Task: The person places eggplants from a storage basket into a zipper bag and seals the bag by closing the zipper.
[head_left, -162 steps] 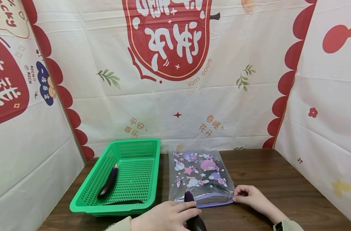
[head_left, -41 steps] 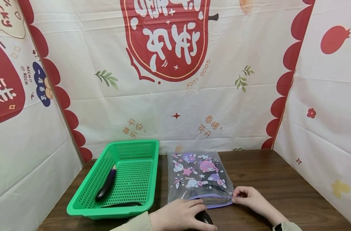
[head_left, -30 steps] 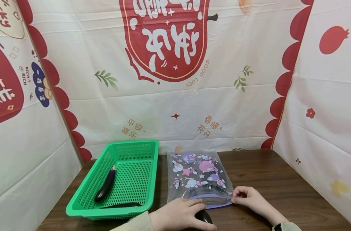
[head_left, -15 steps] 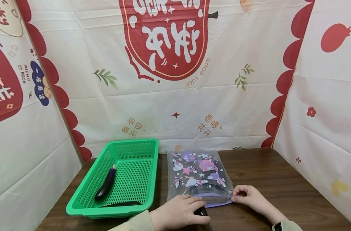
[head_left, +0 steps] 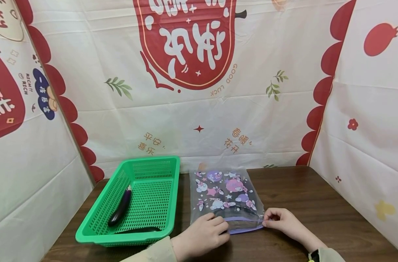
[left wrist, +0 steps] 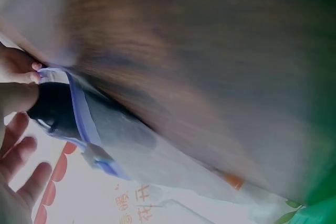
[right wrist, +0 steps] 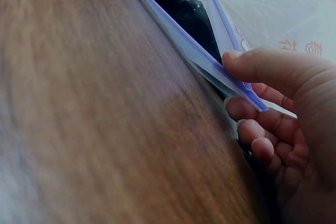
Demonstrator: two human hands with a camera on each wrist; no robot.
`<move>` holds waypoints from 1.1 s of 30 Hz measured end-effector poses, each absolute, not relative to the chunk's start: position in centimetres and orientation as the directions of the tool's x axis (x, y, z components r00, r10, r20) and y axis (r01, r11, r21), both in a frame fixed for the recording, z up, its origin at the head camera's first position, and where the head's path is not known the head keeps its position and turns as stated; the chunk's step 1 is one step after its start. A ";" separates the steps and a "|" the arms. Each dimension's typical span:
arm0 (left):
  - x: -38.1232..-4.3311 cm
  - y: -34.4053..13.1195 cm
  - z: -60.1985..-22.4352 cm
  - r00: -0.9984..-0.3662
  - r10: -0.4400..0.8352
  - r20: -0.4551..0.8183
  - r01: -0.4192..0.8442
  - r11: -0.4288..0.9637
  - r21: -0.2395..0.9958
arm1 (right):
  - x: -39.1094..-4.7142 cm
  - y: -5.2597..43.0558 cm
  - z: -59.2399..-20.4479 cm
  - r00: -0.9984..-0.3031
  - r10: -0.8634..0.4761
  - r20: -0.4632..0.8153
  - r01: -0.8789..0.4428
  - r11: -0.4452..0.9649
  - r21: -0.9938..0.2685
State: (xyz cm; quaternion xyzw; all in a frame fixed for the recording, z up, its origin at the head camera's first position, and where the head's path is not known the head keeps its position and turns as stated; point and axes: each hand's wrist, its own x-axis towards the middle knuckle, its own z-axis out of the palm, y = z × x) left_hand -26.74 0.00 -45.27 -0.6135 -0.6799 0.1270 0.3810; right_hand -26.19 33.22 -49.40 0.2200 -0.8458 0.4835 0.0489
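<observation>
A clear zip bag [head_left: 226, 196] with printed cartoon figures and a purple zip edge lies flat on the table. My right hand [head_left: 285, 223] pinches the right corner of its mouth between thumb and fingers. My left hand [head_left: 203, 233] is at the left of the mouth. In the left wrist view its thumb touches the dark end of an eggplant [left wrist: 55, 106] that reaches into the bag, while the other fingers stand loosely apart from it. The right wrist view shows dark, glossy eggplant shapes [right wrist: 197, 24] inside the mouth. Most of their length is hidden.
A green plastic basket [head_left: 177, 203] stands to the left of the bag. One eggplant [head_left: 121, 209] leans along its left side and another [head_left: 138, 230] lies near its front wall. Printed cloth [head_left: 172, 120] walls in the back and sides of the brown table [head_left: 293, 189].
Earlier my left hand gripped an eggplant at the bag's mouth. It has slid forward into the bag, and the hand's hold has loosened. My right hand keeps pinching the corner.
</observation>
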 end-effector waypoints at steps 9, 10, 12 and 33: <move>-26.3 0.3 -45.1 -0.056 0.926 0.372 0.655 0.315 -0.686 | -26.3 33.2 -49.6 -0.894 -0.329 0.304 -0.429 0.433 -0.793; -26.3 0.4 -45.2 -0.068 0.925 0.374 0.649 0.326 -0.687 | -26.4 33.2 -49.6 -0.893 -0.331 0.305 -0.431 0.433 -0.792; -26.1 0.5 -45.3 -0.097 0.922 0.374 0.639 0.346 -0.687 | -26.4 33.2 -49.7 -0.892 -0.331 0.307 -0.433 0.434 -0.790; -26.1 1.7 -45.8 -0.359 0.856 0.373 0.571 0.517 -0.637 | -26.3 33.2 -49.5 -0.892 -0.322 0.318 -0.439 0.442 -0.783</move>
